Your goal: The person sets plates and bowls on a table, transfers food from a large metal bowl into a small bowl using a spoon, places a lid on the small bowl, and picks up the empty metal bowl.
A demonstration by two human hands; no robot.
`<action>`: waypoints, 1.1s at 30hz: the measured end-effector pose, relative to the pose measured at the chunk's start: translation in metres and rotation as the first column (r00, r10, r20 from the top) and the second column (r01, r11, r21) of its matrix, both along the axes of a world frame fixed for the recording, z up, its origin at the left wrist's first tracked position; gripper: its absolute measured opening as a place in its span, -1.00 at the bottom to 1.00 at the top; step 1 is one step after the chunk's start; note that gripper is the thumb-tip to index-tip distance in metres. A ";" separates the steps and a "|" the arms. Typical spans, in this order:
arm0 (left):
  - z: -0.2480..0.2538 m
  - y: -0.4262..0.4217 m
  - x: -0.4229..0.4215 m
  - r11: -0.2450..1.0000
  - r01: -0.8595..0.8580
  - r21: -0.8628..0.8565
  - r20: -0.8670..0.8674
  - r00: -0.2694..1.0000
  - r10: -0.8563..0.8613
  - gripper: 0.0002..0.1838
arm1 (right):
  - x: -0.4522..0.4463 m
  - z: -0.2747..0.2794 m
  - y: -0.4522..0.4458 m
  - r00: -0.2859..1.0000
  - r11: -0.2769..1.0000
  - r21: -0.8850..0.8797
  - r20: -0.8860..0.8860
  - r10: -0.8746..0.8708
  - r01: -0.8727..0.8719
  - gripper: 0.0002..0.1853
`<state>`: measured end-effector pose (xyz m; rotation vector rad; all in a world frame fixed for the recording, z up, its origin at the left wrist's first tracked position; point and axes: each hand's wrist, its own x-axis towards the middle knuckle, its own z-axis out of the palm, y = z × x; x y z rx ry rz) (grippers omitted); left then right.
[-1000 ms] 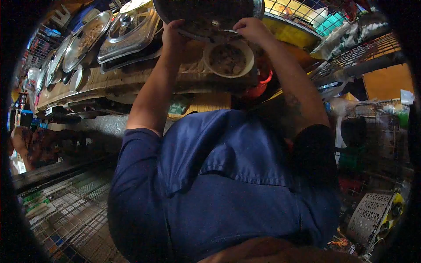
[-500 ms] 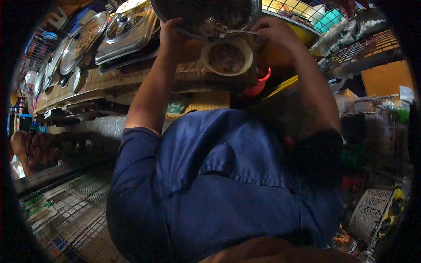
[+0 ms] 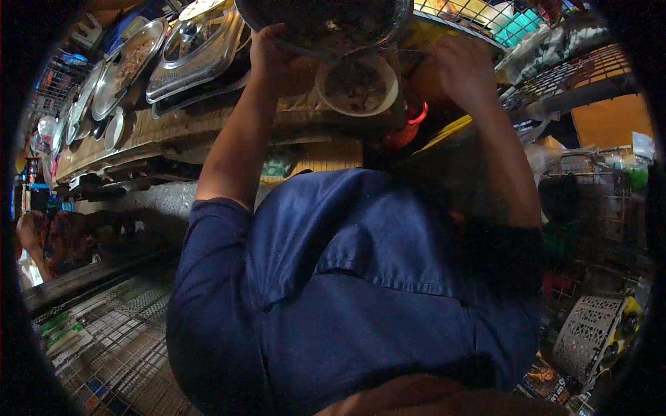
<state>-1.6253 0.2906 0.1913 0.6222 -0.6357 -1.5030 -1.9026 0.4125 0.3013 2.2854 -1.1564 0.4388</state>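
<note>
My left hand (image 3: 269, 52) is closed on the rim of a dark metal pot (image 3: 305, 43), which is tilted at the top of the view. Below its lip stands a pale bowl (image 3: 393, 97) with chunky food (image 3: 355, 87) in it. My right hand (image 3: 461, 69) is closed at the right of the pot. From its fingers the thin handle of a spoon (image 3: 409, 50) runs toward the pot's lip; the spoon's head is hard to make out in the shadow.
Left of the pot, a lidded metal tray (image 3: 191, 73) and a platter of food (image 3: 132, 66) stand on the brown-covered counter (image 3: 229, 125). A small white dish (image 3: 114, 130) is at its edge. Something red (image 3: 409, 128) hangs near the bowl. Wire racks (image 3: 555, 76) line the right.
My right hand has moved right, drawing the spoon away from the pot's lip. The pot has shifted slightly, and my left hand still grips its rim.
</note>
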 end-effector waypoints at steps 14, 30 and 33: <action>-0.011 -0.006 0.005 0.977 0.189 -0.096 -0.051 0.980 -0.195 -0.49 | 0.006 -0.020 -0.085 0.903 0.903 0.061 -0.100 -0.419 0.426 -0.77; 0.012 0.014 -0.005 0.990 -0.036 -0.134 0.096 0.994 0.049 -0.40 | 0.019 -0.060 -0.109 0.842 0.668 0.739 0.414 -0.345 -0.090 -0.83; 0.006 0.009 0.003 0.998 0.003 -0.064 0.057 0.998 0.000 -0.44 | 0.012 -0.050 -0.100 0.834 0.645 0.749 0.447 -0.323 -0.152 -0.82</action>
